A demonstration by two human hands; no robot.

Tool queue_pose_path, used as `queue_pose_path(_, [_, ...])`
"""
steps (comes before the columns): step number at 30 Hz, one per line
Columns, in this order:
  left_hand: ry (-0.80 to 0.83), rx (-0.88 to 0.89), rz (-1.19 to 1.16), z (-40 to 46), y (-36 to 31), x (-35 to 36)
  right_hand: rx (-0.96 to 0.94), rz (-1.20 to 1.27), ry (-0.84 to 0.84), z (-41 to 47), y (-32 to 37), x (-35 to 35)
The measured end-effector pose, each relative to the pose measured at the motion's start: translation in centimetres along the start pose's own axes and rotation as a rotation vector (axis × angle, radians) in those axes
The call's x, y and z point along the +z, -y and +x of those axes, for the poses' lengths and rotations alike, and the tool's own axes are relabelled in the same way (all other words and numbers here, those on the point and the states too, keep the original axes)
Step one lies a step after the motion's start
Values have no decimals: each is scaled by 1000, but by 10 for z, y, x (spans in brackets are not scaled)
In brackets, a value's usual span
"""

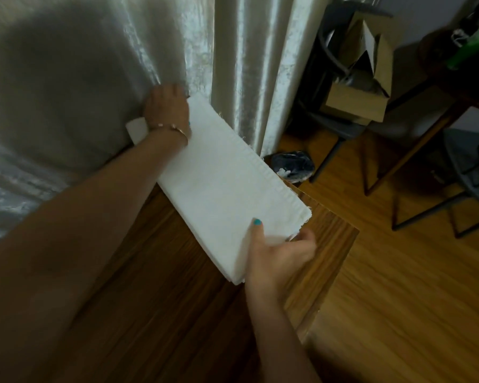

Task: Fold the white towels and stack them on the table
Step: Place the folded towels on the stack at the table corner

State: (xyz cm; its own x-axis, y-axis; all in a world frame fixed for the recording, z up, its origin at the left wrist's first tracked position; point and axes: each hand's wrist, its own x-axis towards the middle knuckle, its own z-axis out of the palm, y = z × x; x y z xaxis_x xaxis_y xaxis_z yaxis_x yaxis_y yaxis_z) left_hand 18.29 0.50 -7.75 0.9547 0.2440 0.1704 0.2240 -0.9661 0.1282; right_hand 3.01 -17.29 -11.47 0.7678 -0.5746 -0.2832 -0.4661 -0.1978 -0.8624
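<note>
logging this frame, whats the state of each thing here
white towel: folded into a long rectangle, lying on the table
left hand: grips the towel's far end
right hand: grips the near end, thumb on top
table: wooden, towel on it
cardboard box: flaps open, on a chair

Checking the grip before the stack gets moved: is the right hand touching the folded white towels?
Touching. The head view shows the right hand gripping the folded white towels, thumb on top.
</note>
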Motion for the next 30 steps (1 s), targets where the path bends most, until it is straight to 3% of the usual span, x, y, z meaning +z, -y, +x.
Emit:
queue_pose_path(2, [21,13,27,10,11,9,-531,-361,-141,0,3,-5])
queue_pose_path(3, [39,10,26,3,8,11,-706,-482,-111,1,7,-4])
queue_pose_path(5, [133,-20,49,-12,6,25,-838,-654,77,6,10,1])
queue_pose_path(7, [279,-88,14,-26,8,39,-823,-782,255,10,3,8])
queue_pose_path(9, [320,-131,-11,-24,15,51,-789,-931,342,14,-9,14])
queue_pose_path(15, [219,-110,-27,-24,14,69,-744,-979,311,19,-22,27])
queue_pose_path(22, [433,-91,-51,-28,15,38,-728,-966,505,27,-11,10])
queue_pose_path(25, [391,-47,-119,-56,-3,36,-783,-845,538,28,-18,-8])
queue_pose_path(30, [318,-79,-68,-80,-22,50,-841,-942,558,29,-31,-12])
